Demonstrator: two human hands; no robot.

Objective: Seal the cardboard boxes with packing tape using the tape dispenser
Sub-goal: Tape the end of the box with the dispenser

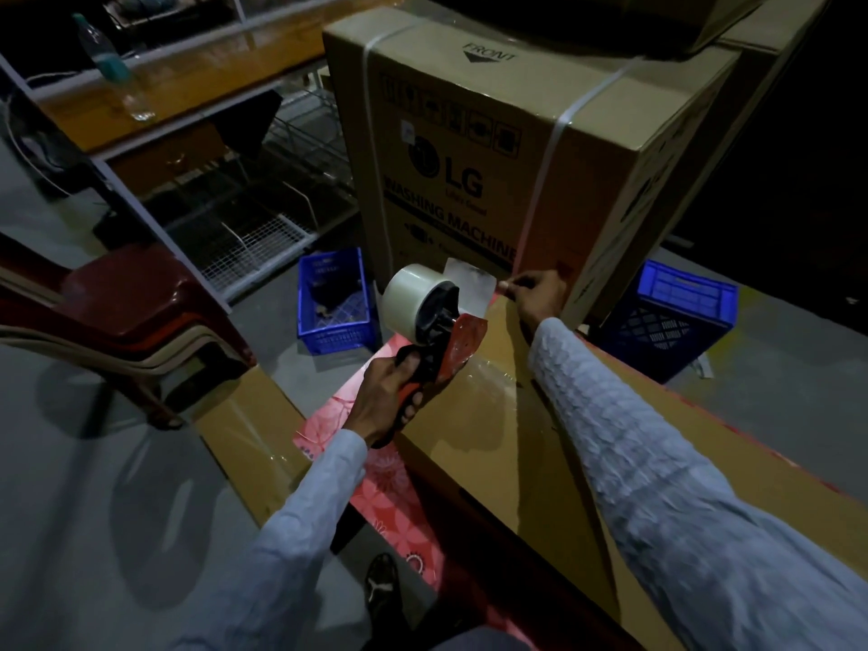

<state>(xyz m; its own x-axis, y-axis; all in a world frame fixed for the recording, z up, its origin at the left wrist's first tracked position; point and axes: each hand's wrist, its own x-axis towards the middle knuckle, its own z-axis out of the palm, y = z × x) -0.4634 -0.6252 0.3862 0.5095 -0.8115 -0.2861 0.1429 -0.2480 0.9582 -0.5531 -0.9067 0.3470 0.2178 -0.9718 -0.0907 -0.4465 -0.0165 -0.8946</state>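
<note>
My left hand grips the orange-and-black handle of a tape dispenser, held above the near cardboard box. The dispenser carries a roll of clear packing tape. A short strip of tape is pulled out from the roll toward the right. My right hand pinches the free end of that strip over the far end of the box top. A shiny band of tape lies across the box top under the dispenser.
A tall LG washing machine carton stands just behind the box. Blue plastic crates sit left and right of it. Stacked plastic chairs stand at the left. A wooden table with a bottle and wire racks lie beyond.
</note>
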